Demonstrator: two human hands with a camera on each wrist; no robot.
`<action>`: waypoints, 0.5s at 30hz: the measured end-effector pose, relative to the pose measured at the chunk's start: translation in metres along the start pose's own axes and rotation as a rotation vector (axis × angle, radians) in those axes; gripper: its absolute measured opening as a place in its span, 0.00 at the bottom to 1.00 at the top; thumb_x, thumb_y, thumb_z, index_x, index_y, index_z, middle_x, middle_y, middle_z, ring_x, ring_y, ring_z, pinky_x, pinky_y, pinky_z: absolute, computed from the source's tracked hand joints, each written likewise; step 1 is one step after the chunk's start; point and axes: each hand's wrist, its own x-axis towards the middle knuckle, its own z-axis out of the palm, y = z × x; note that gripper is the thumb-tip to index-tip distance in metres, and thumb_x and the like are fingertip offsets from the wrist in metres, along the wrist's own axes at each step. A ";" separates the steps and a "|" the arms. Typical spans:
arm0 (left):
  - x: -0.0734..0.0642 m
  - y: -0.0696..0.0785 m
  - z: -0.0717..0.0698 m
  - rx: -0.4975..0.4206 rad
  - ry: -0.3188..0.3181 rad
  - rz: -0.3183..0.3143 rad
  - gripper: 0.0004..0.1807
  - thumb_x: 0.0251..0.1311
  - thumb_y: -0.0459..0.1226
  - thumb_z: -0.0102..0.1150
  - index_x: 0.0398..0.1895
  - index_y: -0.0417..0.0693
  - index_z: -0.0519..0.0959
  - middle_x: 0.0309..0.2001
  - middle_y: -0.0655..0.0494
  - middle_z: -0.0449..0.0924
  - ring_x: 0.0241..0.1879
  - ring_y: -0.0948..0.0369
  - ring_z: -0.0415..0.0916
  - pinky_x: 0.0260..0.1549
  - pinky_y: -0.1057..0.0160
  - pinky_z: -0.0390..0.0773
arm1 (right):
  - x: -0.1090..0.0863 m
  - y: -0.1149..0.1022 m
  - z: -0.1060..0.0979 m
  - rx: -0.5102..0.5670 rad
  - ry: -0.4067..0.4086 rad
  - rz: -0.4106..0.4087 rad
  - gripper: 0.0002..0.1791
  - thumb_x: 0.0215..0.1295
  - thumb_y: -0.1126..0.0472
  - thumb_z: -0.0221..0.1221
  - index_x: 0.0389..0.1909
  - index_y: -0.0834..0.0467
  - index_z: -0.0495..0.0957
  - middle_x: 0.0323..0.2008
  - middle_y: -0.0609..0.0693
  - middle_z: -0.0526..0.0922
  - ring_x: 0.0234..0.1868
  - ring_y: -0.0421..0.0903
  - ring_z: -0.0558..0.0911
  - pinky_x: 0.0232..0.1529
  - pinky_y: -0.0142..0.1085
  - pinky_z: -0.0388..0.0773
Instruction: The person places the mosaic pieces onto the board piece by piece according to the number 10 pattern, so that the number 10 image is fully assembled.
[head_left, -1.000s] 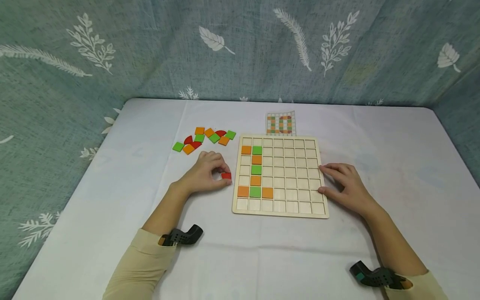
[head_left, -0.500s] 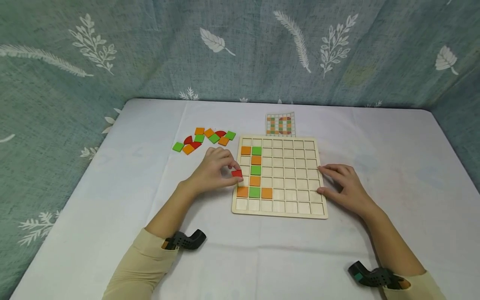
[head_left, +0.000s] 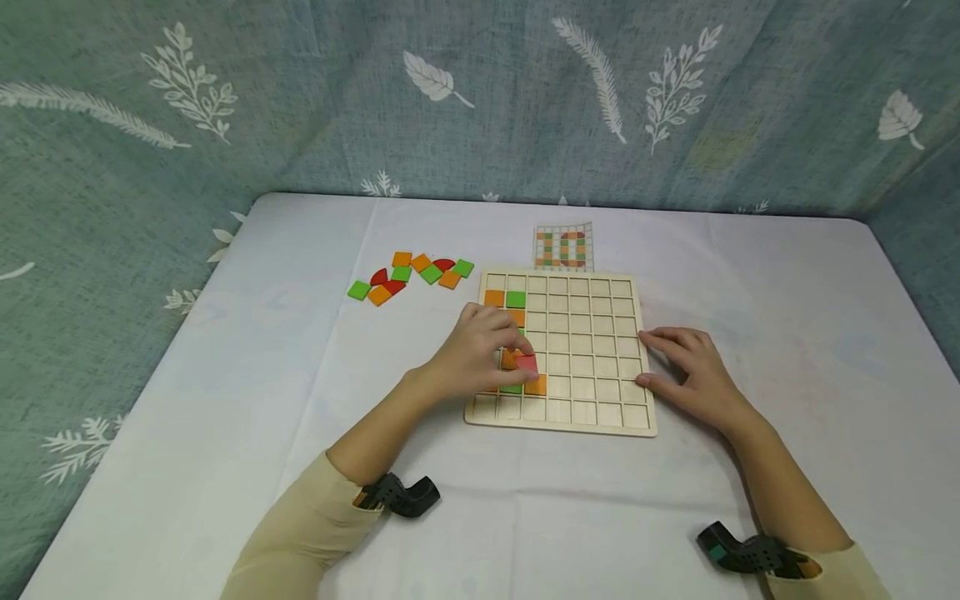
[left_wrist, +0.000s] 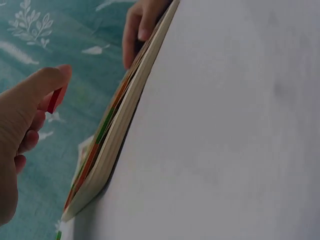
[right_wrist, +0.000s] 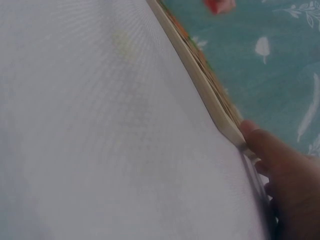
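Observation:
My left hand (head_left: 483, 354) pinches a red tile (head_left: 528, 365) between thumb and fingers, over the left part of the wooden grid board (head_left: 592, 417). In the left wrist view the tile shows edge-on, raised above the board. Orange and green square tiles sit in the board's left columns, such as a green tile (head_left: 516, 299) near the top and an orange tile (head_left: 536, 385) lower down. The left hand covers several cells. At the board's right edge rests my right hand (head_left: 693, 371), its thumb and fingertips touching the rim.
Loose orange, green and red tiles (head_left: 401, 274) lie in a cluster beyond the board's left side, some of the red ones rounded. A small pattern card (head_left: 563, 247) lies against the board's far edge. A leaf-print curtain (head_left: 480, 100) hangs behind the white-covered table (head_left: 585, 517).
From beside the board's left edge, my left hand has moved right with the red tile and is now over the third column. The right hand has stayed at the right rim.

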 end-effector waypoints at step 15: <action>0.007 0.016 0.039 0.091 -0.177 -0.048 0.13 0.49 0.54 0.67 0.29 0.58 0.83 0.29 0.66 0.71 0.37 0.64 0.67 0.43 0.60 0.61 | 0.000 0.002 -0.001 0.000 0.003 -0.023 0.32 0.50 0.58 0.70 0.58 0.61 0.74 0.54 0.60 0.73 0.58 0.59 0.64 0.54 0.56 0.57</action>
